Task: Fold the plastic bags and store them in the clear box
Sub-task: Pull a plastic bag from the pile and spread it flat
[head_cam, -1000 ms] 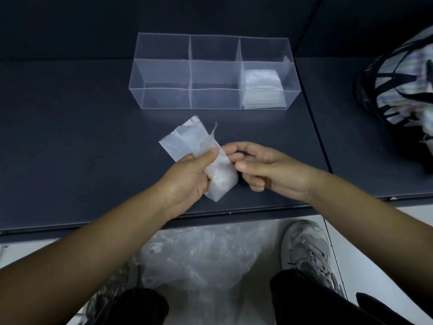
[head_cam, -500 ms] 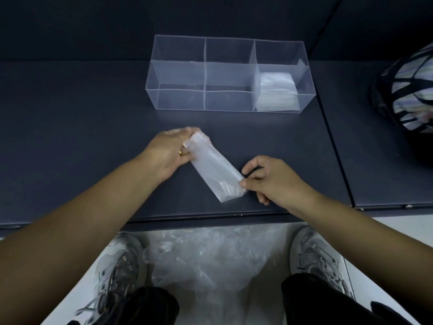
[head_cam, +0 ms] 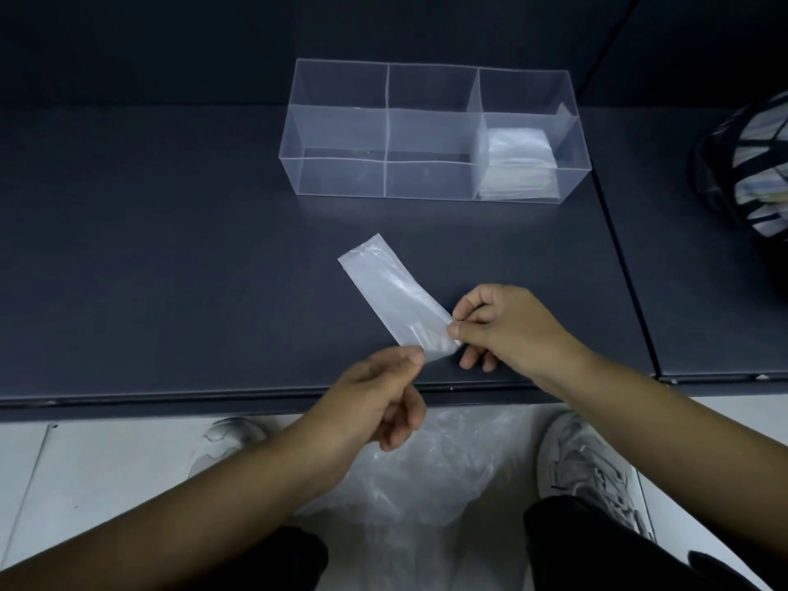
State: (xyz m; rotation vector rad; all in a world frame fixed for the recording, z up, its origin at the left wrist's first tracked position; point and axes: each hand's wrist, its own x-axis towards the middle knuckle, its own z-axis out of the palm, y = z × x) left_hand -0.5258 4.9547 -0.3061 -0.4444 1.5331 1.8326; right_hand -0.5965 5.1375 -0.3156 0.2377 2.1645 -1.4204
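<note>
- A plastic bag (head_cam: 392,296), folded into a long narrow strip, is seen lying flat on the dark table (head_cam: 170,249), close to the front edge and a little right of its middle.
- The strip is set on a slant: its far end points towards the back left, and its near end lies closest to the front edge.
- The near end of the strip is pinched between thumb and forefinger of the right hand (head_cam: 507,330); the other fingers are curled under, with their tips resting on the table.
- The left hand (head_cam: 375,398) is held over the front edge, with its thumb tip at the near corner of the strip and its fingers curled beneath. The hand is blurred, so it cannot be told whether the strip is actually pinched.
- The clear box (head_cam: 341,134) is placed towards the back edge, right of centre, well apart from the strip; it is divided into three columns of two compartments.
- A stack of folded bags (head_cam: 518,159) is held in the right-hand column, in what appears to be the front compartment.
- A striped bag (head_cam: 754,164) is seen on the adjoining surface beyond the right edge.
- Loose clear plastic (head_cam: 409,475) is heaped on the floor below the front edge, between two pale shoes (head_cam: 588,475).
</note>
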